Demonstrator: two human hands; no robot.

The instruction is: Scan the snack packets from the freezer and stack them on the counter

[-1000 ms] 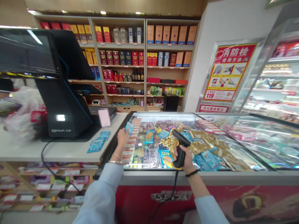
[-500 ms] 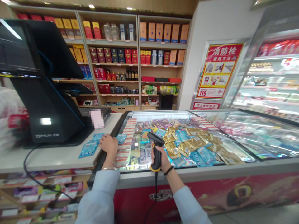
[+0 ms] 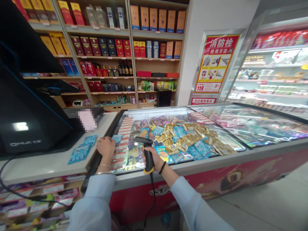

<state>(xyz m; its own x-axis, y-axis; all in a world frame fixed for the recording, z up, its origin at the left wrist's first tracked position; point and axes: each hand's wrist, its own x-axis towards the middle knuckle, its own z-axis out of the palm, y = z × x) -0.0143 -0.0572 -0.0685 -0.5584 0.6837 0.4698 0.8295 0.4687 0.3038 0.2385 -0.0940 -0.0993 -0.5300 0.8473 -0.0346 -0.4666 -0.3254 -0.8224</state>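
Observation:
My right hand (image 3: pixel 154 158) is wrapped round the handle of a black and yellow barcode scanner (image 3: pixel 148 157), its head pointing left above the freezer's glass. At the counter's right edge is my left hand (image 3: pixel 106 148), fingers bent down; a blue packet (image 3: pixel 117 139) shows just to its right, and whether the fingers grip it is hard to tell. More blue packets (image 3: pixel 80 152) lie on the white counter (image 3: pixel 55 166) left of that hand. Gold packets (image 3: pixel 192 138) and blue packets (image 3: pixel 201 149) are heaped on the glass right of the scanner.
A large black checkout machine (image 3: pixel 31 122) stands on the counter at the left. The glass-topped freezer (image 3: pixel 216 160) stretches to the right. Behind are shelves (image 3: pixel 101 59) of boxes and bottles. The scanner's cable (image 3: pixel 154 192) hangs down the freezer front.
The view has shifted, so most things appear further left. My left hand has shifted slightly away from the blue packets on the counter. The scanner is still in my right hand.

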